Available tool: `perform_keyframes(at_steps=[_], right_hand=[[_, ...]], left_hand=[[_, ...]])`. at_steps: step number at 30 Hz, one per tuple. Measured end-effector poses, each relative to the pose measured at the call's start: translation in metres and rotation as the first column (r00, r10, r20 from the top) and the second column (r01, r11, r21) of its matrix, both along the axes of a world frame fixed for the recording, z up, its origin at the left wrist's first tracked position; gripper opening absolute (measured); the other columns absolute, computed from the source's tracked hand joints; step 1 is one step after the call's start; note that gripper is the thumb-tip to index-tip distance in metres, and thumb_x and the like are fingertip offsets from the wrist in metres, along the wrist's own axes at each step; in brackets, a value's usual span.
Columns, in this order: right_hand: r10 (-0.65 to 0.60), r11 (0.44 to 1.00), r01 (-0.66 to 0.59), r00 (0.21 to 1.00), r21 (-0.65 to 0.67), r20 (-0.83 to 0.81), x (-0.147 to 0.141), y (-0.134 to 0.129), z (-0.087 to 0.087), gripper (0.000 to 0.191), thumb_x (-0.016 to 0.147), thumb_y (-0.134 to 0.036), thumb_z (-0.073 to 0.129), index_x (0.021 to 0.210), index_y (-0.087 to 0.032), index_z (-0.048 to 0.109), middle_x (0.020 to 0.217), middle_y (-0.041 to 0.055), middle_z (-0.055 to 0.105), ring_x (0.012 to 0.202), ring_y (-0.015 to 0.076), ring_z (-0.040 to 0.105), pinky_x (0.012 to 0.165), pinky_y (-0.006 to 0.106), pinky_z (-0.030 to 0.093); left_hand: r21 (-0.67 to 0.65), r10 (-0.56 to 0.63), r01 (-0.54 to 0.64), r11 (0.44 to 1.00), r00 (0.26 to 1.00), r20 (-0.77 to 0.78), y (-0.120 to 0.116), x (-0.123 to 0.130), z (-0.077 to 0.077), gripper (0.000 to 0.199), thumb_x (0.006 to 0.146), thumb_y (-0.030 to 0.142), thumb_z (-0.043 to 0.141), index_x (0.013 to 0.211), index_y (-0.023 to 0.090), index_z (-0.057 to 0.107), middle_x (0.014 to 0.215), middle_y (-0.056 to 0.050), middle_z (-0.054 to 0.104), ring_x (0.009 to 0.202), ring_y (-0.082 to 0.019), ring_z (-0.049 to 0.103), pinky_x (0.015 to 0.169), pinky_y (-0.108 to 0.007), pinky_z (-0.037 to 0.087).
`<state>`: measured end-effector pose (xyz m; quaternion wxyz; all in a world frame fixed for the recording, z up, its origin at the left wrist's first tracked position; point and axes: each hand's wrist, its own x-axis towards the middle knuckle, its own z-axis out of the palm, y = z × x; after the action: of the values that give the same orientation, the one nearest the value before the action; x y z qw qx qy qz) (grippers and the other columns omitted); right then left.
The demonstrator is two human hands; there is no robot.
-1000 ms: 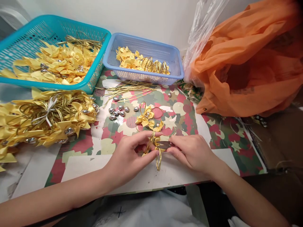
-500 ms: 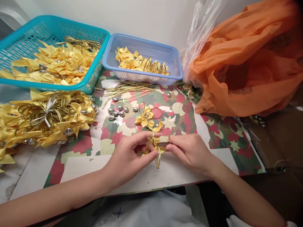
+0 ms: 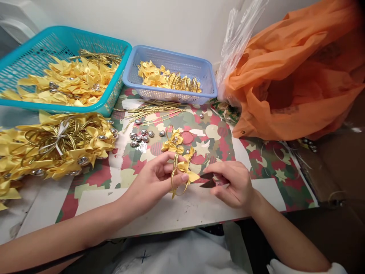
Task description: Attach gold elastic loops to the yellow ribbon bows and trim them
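Observation:
My left hand (image 3: 152, 180) pinches a yellow ribbon flower (image 3: 191, 176) with gold cord loops between thumb and fingers. One pointed petal sticks out to the right. My right hand (image 3: 236, 184) grips small thread snips (image 3: 208, 183), whose dark blades are spread just right of that petal, apart from it. Beyond the hands lie finished-looking yellow flowers (image 3: 173, 144) with silver beads at their centres and cord rings. Several loose silver beads (image 3: 143, 132) sit to their left. Behind them is a bunch of straight gold cords (image 3: 156, 108).
A teal basket (image 3: 106, 91) and a blue basket (image 3: 207, 97) at the back hold yellow flowers. A tied bundle of flowers (image 3: 94, 137) lies at left. An orange bag (image 3: 308, 121) and clear plastic (image 3: 232, 49) occupy the right. White paper (image 3: 137, 213) covers the patterned table's front.
The snips have drawn back rightward from the flower, and their blades now show spread apart. My left hand has shifted slightly left and turned the flower, so its petals show more.

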<state>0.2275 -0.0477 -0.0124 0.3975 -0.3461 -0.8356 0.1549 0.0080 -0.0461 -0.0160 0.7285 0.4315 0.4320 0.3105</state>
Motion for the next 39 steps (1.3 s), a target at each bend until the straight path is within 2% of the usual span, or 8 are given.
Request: perform_keyframes(at_steps=[3, 6, 8, 11, 18, 23, 30, 39], right_hand=[[0.019, 1.0, -0.019, 0.997, 0.005, -0.076, -0.006, -0.001, -0.004, 0.037, 0.092, -0.056, 0.057, 0.09, -0.019, 0.062, 0.053, -0.0047, 0.06, 0.041, 0.0075, 0.049, 0.043, 0.022, 0.036], [0.059, 0.998, -0.059, 0.995, 0.007, -0.082, -0.012, -0.003, -0.01, 0.018, 0.093, -0.038, 0.063, 0.09, -0.02, 0.065, 0.053, -0.0059, 0.061, 0.043, 0.0076, 0.05, 0.046, 0.023, 0.036], [0.079, 0.995, -0.076, 0.995, 0.066, -0.056, -0.015, -0.004, -0.014, 0.009, 0.093, -0.028, 0.062, 0.093, -0.021, 0.066, 0.053, -0.0069, 0.061, 0.042, 0.0073, 0.047, 0.047, 0.024, 0.033], [0.063, 0.981, -0.058, 0.998, 0.183, -0.026, -0.018, -0.005, -0.02, 0.01, 0.093, -0.017, 0.058, 0.092, -0.02, 0.068, 0.051, -0.0075, 0.057, 0.043, 0.0073, 0.044, 0.047, 0.025, 0.028], [0.0, 0.967, -0.001, 1.0, 0.256, 0.005, -0.018, -0.007, -0.022, 0.015, 0.094, -0.022, 0.059, 0.086, -0.02, 0.072, 0.049, -0.0063, 0.049, 0.044, 0.0085, 0.038, 0.048, 0.027, 0.025], [-0.035, 0.964, 0.026, 0.999, 0.265, 0.03, -0.017, -0.008, -0.024, 0.02, 0.096, -0.024, 0.056, 0.085, -0.023, 0.073, 0.048, -0.0058, 0.048, 0.045, 0.0087, 0.04, 0.049, 0.028, 0.026], [-0.025, 0.966, 0.026, 1.0, 0.258, -0.009, -0.019, -0.008, -0.026, 0.016, 0.094, -0.022, 0.059, 0.085, -0.022, 0.072, 0.047, -0.006, 0.048, 0.044, 0.0089, 0.038, 0.048, 0.027, 0.025], [-0.058, 0.967, 0.059, 0.998, 0.247, -0.011, -0.014, -0.007, -0.024, 0.018, 0.095, -0.021, 0.056, 0.086, -0.023, 0.071, 0.048, -0.0061, 0.049, 0.044, 0.0085, 0.041, 0.048, 0.027, 0.028]], left_hand=[[0.017, -0.026, 0.026, 1.0, 1.0, 0.001, -0.001, -0.001, -0.001, 0.026, 0.088, 0.04, 0.067, 0.102, 0.022, 0.054, 0.067, 0.005, 0.061, 0.063, -0.01, 0.052, 0.058, -0.02, 0.037], [0.067, -0.005, 0.005, 0.998, 1.0, 0.0, -0.002, -0.001, 0.0, 0.021, 0.089, 0.037, 0.066, 0.099, 0.022, 0.055, 0.068, 0.006, 0.06, 0.062, -0.008, 0.05, 0.057, -0.019, 0.038], [0.095, 0.008, -0.008, 0.995, 1.0, 0.003, -0.003, 0.0, 0.001, 0.021, 0.087, 0.035, 0.069, 0.093, 0.021, 0.054, 0.068, 0.006, 0.059, 0.059, -0.008, 0.048, 0.054, -0.019, 0.037], [0.103, 0.02, -0.02, 0.994, 1.0, 0.009, -0.004, 0.001, 0.001, 0.026, 0.084, 0.033, 0.073, 0.087, 0.021, 0.05, 0.064, 0.008, 0.054, 0.056, -0.007, 0.045, 0.051, -0.018, 0.035], [0.072, 0.047, -0.048, 0.996, 0.999, 0.023, -0.003, 0.001, 0.002, 0.031, 0.081, 0.03, 0.076, 0.076, 0.02, 0.047, 0.062, 0.008, 0.052, 0.056, -0.007, 0.047, 0.052, -0.018, 0.035], [-0.019, 0.038, -0.037, 0.999, 0.997, 0.071, -0.001, 0.003, 0.004, 0.03, 0.081, 0.036, 0.075, 0.079, 0.021, 0.049, 0.062, 0.006, 0.062, 0.055, -0.009, 0.055, 0.05, -0.02, 0.038], [-0.04, 0.037, -0.033, 0.999, 0.995, 0.093, -0.002, 0.002, 0.003, 0.032, 0.081, 0.038, 0.076, 0.082, 0.022, 0.049, 0.062, 0.007, 0.066, 0.056, -0.008, 0.058, 0.053, -0.018, 0.04], [-0.038, 0.063, -0.063, 0.997, 0.998, -0.003, -0.003, 0.0, 0.0, 0.032, 0.08, 0.044, 0.075, 0.079, 0.019, 0.055, 0.066, 0.003, 0.067, 0.058, -0.01, 0.055, 0.053, -0.021, 0.037]])
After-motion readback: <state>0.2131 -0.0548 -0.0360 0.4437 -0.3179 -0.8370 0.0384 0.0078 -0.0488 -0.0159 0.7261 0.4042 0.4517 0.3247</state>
